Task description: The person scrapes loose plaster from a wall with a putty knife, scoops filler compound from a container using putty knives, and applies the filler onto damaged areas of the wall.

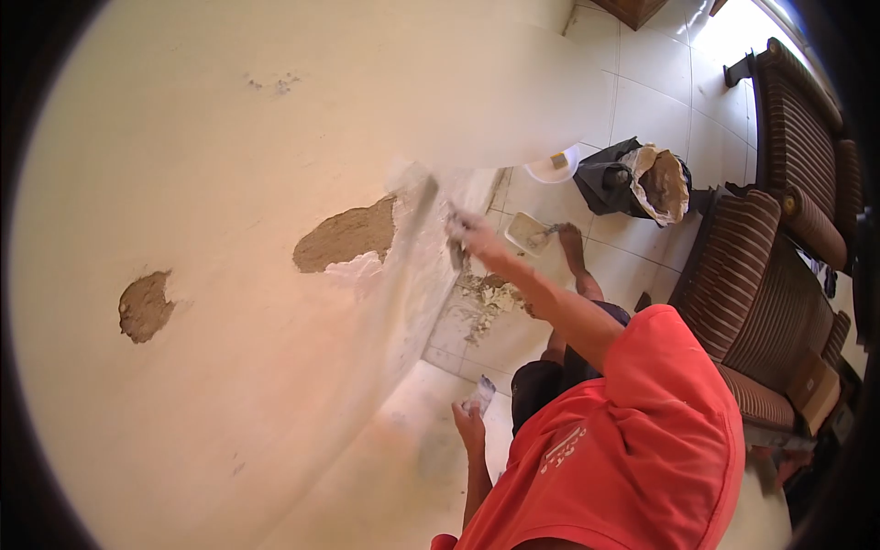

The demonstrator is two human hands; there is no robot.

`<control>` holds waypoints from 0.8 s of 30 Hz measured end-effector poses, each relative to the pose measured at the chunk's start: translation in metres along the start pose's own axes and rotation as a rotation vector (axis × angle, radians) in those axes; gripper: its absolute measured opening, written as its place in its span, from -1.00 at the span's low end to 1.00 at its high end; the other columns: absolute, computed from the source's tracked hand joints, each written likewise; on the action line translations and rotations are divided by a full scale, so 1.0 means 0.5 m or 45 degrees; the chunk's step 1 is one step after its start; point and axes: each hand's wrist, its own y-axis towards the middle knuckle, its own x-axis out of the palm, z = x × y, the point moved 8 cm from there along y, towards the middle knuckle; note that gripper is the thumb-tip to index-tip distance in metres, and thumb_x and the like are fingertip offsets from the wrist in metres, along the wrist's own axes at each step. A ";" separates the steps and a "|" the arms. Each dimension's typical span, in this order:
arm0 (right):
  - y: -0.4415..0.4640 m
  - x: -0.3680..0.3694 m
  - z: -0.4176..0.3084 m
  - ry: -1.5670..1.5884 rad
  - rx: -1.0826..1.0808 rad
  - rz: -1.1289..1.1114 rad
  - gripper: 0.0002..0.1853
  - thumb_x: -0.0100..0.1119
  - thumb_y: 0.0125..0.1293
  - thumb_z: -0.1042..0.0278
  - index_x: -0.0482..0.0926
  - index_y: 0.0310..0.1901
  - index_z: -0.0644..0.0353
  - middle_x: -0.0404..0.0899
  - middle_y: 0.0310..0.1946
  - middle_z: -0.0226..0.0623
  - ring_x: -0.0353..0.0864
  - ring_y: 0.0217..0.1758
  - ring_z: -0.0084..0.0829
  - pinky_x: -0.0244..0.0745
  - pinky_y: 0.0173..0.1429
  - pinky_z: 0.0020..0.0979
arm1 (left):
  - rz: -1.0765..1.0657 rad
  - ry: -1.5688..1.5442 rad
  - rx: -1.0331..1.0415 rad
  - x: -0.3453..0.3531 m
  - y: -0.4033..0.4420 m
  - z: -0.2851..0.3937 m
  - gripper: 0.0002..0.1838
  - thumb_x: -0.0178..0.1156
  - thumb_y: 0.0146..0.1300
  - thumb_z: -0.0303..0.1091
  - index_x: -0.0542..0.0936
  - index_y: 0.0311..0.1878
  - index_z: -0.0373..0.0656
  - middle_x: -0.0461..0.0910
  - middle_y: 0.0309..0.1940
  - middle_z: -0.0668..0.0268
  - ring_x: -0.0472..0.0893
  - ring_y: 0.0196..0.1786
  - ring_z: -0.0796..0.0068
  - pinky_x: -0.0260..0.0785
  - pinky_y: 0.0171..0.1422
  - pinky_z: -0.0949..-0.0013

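Note:
My right hand [475,236], smeared by motion, reaches to the wall with its fingers closed around a blurred flat tool that looks like a putty knife [423,206]. Next to it lies a brown bare patch [348,236] edged with fresh white plaster [357,267]. Lower in the view, my left hand [470,423] grips a plaster-smeared scraper [480,394], held away from the wall. Beyond my arm, a white tub [526,235] with a tool lying over its rim stands on the floor. A bare limb [572,246] reaches beside it; whether it ends in a foot or a hand is unclear.
A smaller bare patch [145,307] marks the wall. Plaster crumbs [490,304] litter the tiled floor along its foot. Farther off are an open bag of powder [665,188], a round white container [552,167] and striped sofas [747,275] with a cardboard box [814,392].

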 end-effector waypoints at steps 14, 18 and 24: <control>-0.072 0.127 -0.201 -0.052 -0.011 -0.116 -0.75 0.14 0.39 0.13 0.53 -0.13 0.15 0.49 -0.42 -0.47 0.51 -0.41 -0.64 0.30 -0.45 -0.58 | 0.072 -0.138 0.049 -0.010 -0.005 -0.036 -0.68 0.15 0.33 -0.31 0.43 0.00 -0.36 0.52 -0.14 -0.07 0.51 -0.04 0.00 0.33 0.13 0.14; -0.080 0.068 -0.196 0.034 -0.118 0.107 -0.77 0.15 0.39 0.21 0.53 -0.08 0.18 0.45 -0.42 -0.46 0.49 -0.37 -0.60 0.37 -0.38 -0.53 | 0.141 -0.178 0.014 -0.026 -0.010 -0.065 -0.69 0.16 0.32 -0.32 0.44 -0.01 -0.36 0.52 -0.15 -0.06 0.52 -0.05 -0.01 0.34 0.12 0.14; -0.036 0.124 -0.248 0.049 -0.058 0.005 -0.76 0.11 0.41 0.23 0.53 -0.03 0.20 0.45 -0.42 -0.44 0.49 -0.38 -0.59 0.39 -0.36 -0.51 | 0.239 -0.228 0.062 -0.042 -0.011 -0.102 -0.71 0.16 0.33 -0.34 0.44 -0.01 -0.35 0.52 -0.16 -0.02 0.52 -0.07 0.05 0.34 0.13 0.18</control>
